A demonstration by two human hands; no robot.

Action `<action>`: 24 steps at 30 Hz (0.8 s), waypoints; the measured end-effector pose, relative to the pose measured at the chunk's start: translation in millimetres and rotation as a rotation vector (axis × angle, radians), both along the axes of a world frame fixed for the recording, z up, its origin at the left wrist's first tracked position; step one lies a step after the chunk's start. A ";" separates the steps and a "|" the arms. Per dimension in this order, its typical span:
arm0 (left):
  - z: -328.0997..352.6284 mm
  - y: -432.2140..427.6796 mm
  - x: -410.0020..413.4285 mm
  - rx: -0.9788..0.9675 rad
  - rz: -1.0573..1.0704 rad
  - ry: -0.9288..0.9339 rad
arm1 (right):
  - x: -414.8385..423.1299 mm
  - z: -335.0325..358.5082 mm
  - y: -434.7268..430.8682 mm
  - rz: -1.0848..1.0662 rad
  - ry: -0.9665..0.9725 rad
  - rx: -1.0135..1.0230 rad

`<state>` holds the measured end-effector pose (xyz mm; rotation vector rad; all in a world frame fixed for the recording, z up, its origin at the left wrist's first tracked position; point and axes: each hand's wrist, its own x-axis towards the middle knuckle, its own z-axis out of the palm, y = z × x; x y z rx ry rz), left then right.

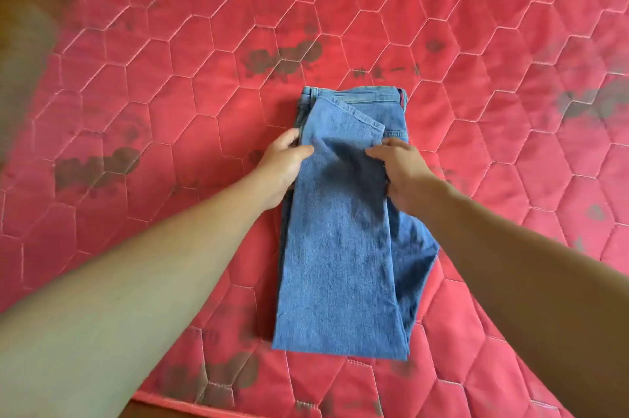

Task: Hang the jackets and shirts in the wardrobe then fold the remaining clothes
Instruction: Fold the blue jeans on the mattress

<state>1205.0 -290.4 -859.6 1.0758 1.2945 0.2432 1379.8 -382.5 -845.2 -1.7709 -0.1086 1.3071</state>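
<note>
A pair of blue jeans (343, 247) lies lengthwise on the red quilted mattress (170, 84), waistband at the far end, one leg folded back over the top. My left hand (282, 167) grips the left edge of the folded denim, thumb on top. My right hand (405, 172) holds the right edge of the same layer, fingers curled over the fabric. Both hands sit just below the waistband area.
The mattress has dark stains across it and a piped front edge (218, 407) near the bottom of view. A blurred brownish surface (30, 26) runs along the left side beyond the mattress.
</note>
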 end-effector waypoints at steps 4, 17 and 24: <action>13.4 1.6 -0.3 0.150 0.086 -0.048 | -1.8 20.1 9.3 -0.115 -0.250 0.212; -18.7 -76.7 -41.2 0.074 0.009 0.175 | -26.1 -42.0 -76.1 0.254 -0.330 -0.296; -24.0 -124.9 -93.0 -0.189 -0.140 0.243 | -52.5 -38.0 -160.1 0.341 -0.077 -0.351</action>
